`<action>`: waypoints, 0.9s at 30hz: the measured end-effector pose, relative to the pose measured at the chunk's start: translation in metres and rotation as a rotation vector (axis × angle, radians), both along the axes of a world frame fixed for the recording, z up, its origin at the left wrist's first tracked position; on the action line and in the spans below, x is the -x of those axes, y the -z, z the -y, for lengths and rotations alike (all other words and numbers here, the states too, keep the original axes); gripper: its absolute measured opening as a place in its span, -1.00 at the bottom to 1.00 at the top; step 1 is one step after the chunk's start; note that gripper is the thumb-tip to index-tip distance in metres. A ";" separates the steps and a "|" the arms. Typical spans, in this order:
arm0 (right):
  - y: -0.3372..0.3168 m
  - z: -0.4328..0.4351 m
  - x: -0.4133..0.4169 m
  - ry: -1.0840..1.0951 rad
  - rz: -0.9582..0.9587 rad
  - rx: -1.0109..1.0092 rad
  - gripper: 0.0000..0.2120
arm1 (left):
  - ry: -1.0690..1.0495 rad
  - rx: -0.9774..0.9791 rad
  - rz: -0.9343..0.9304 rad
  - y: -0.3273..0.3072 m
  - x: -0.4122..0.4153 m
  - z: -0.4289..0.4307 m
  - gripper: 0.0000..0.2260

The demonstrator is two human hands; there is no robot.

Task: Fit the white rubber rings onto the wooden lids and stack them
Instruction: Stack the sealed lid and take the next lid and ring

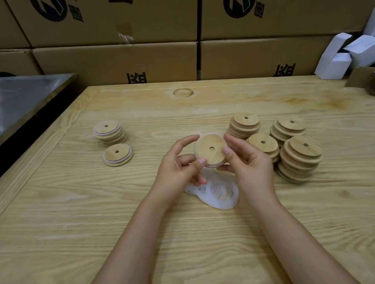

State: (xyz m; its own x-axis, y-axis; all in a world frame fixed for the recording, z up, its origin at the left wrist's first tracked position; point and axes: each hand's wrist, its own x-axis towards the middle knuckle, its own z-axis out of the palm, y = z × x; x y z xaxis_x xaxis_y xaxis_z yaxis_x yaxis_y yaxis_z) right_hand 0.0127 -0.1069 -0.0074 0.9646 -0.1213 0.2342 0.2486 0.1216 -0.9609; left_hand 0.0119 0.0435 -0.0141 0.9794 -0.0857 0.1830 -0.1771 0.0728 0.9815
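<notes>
Just below frame centre, a pile of white rubber rings (219,195) lies on the wooden table (93,219). Directly above, the left hand (179,165) and right hand (249,162) pinch one wooden lid (210,150) between thumbs and curled fingers. Unringed lid stacks (299,156) stand right, ringed stacks (110,133) left. Cardboard cartons (117,64) fill the top.

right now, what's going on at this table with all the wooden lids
A person holds one wooden lid between the left hand and right hand, above a pile of white rubber rings on the table. A ring seems to be going onto its edge. Ringed lids sit stacked at left; bare lids wait in stacks at right.
</notes>
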 end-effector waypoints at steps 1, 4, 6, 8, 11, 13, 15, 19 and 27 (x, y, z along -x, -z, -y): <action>0.000 -0.001 0.000 0.000 -0.017 -0.017 -0.72 | -0.005 0.016 -0.002 0.000 0.000 0.000 -0.58; 0.001 -0.002 -0.002 -0.018 -0.080 -0.099 -0.74 | 0.016 0.053 -0.015 -0.001 0.001 -0.001 -0.53; 0.001 -0.004 -0.001 -0.034 -0.097 -0.127 -0.74 | 0.030 0.044 -0.019 -0.002 0.001 0.000 -0.44; 0.001 -0.006 0.000 -0.046 -0.107 -0.142 -0.77 | 0.009 0.037 -0.012 -0.001 0.000 0.001 -0.39; 0.001 -0.007 0.000 -0.061 -0.144 -0.167 -0.80 | -0.020 0.049 -0.014 -0.001 -0.001 0.001 -0.40; 0.000 -0.006 0.001 -0.075 -0.149 -0.145 -0.80 | -0.025 0.056 -0.019 -0.001 0.000 0.000 -0.42; -0.001 -0.006 0.001 -0.091 -0.141 -0.110 -0.79 | -0.066 0.093 -0.020 -0.003 -0.001 -0.002 -0.43; -0.002 -0.002 -0.001 -0.051 -0.141 -0.091 -0.81 | -0.421 0.290 -0.048 -0.011 -0.010 -0.025 -0.45; 0.001 -0.004 0.000 -0.040 -0.104 0.036 -0.75 | -0.892 0.208 -0.173 0.008 -0.020 -0.090 -0.56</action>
